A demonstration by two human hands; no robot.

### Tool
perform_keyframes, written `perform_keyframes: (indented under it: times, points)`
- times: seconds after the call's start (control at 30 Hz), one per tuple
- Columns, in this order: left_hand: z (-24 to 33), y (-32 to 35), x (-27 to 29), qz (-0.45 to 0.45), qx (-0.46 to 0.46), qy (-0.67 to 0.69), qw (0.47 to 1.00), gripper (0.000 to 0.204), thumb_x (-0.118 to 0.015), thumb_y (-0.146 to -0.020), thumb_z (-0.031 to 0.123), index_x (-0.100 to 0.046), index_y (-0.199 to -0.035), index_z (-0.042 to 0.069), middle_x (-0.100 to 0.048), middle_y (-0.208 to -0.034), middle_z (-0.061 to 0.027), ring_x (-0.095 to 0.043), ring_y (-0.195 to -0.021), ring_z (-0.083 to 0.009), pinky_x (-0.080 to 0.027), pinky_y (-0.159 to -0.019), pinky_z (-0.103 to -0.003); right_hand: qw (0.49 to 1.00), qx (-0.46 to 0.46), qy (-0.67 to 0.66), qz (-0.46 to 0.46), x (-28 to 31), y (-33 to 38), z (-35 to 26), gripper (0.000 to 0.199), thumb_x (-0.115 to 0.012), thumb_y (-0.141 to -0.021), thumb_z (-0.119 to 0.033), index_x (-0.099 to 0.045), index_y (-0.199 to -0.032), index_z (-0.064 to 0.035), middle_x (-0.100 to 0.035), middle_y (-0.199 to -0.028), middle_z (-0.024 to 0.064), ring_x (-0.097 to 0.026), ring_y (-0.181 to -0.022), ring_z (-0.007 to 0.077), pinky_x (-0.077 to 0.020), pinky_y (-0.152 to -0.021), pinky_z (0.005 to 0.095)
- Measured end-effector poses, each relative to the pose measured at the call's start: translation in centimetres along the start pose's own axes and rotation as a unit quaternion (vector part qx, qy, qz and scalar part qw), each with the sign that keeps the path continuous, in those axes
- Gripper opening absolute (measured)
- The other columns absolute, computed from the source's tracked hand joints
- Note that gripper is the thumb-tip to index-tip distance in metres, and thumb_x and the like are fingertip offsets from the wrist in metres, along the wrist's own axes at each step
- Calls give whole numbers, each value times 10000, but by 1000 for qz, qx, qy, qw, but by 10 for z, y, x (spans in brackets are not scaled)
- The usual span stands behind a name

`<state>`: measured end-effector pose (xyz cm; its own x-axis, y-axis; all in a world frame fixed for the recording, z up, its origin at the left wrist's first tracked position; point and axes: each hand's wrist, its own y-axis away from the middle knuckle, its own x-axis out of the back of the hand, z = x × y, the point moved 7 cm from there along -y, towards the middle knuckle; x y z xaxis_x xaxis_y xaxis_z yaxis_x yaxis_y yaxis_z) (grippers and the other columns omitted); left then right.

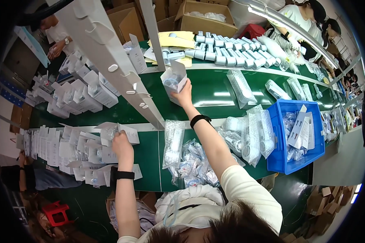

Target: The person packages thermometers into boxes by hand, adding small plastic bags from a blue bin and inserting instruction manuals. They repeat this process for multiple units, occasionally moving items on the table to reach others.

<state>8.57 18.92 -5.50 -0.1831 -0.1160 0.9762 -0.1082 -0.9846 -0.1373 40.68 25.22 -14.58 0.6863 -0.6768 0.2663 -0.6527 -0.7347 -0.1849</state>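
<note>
My right hand [183, 94] reaches forward over the green table and grips a white carton [174, 81] by its right side. That carton stands with its flaps up, and a clear plastic bag shows inside it. At the left, my left hand [121, 144] is closed at the mouth of another open white carton [129, 134]; its fingertips are partly hidden among the flaps and clear wrapping. Packed rows of open white cartons [79, 146] stand beside this hand. Between my arms lie bubble-wrapped packages [174, 142] and a pile of small clear bags [194, 164].
A blue bin [275, 156] with bags and white cartons stands at my right. Grey cylindrical parts [239, 54] line the far shelf. A slanted metal post [121, 69] crosses the left side, with more cartons [79, 95] behind it. Other people work at the far left and right.
</note>
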Motion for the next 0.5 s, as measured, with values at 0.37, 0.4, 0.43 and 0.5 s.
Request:
perform_keyframes:
  times: [0.37,0.4,0.43,0.5]
  points:
    - [74,74,11,-23,-95,89,991,529,-647,-694,67,-427,-1174,43,-272,-1291,-235,-281,-1186,-414,-302,-956,-453,978,114,107,-135,174,78,-64,435,-692,-670,-171,-567,-1062,-29,-580,-1028,136,-540,-973,287,-418,-855,345]
    - [73,86,6,-45,-103,146,983,531,-645,-696,66,-423,-1178,48,-282,-1294,-224,-276,-1200,-397,-282,-970,-453,983,131,127,-26,230,74,-69,409,-695,-664,-156,-573,-1037,-42,-582,-1007,126,-543,-933,277,-420,-841,346]
    - [77,99,5,-47,-116,154,980,531,-645,-696,66,-423,-1178,48,-282,-1294,-224,-276,-1200,-397,-282,-970,-453,933,174,288,127,302,71,-76,384,-695,-662,-156,-579,-1012,-46,-586,-985,134,-543,-921,277,-415,-838,340]
    - [79,118,-6,-81,-83,205,972,482,-641,-677,16,-462,-1123,30,-323,-1270,-206,-323,-1174,-383,-326,-944,-432,759,-5,593,269,420,63,-59,541,-679,-686,-286,-499,-1149,-72,-471,-1181,178,-399,-1108,370,-361,-885,477]
